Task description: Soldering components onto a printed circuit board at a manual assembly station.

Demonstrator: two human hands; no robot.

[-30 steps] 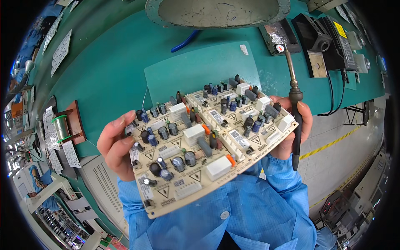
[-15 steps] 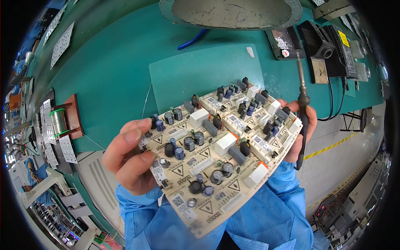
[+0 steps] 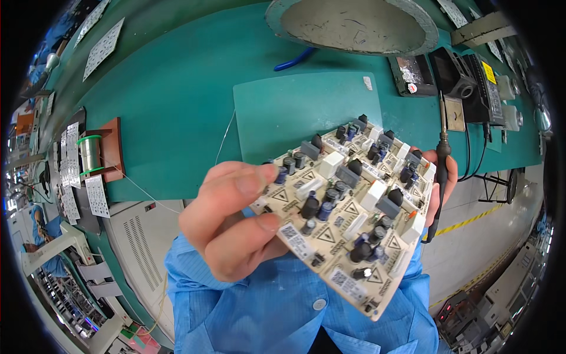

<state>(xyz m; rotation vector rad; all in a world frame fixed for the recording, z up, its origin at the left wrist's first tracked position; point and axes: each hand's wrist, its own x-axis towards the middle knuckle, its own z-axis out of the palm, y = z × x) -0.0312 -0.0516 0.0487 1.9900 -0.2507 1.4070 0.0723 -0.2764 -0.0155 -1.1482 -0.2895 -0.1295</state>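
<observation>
A cream circuit board panel, crowded with capacitors, white blocks and dark parts, is held tilted above my lap. My left hand pinches its left edge between thumb and fingers. At the far right edge, my right hand supports the panel and also grips a soldering iron. The iron stands nearly upright, metal tip toward the back, beside the panel and seemingly apart from it. Part of the right hand is hidden behind the panel and the iron.
A green mat lies on the green bench, with a blue-handled tool behind it. Overhead hangs a metal hood. A black soldering station and a small tray stand back right; a solder spool sits left.
The panel has shifted right and turned, so its face now looks narrower. My left hand moved right with it. The iron stays in my right hand, and the whole view has shifted slightly.
</observation>
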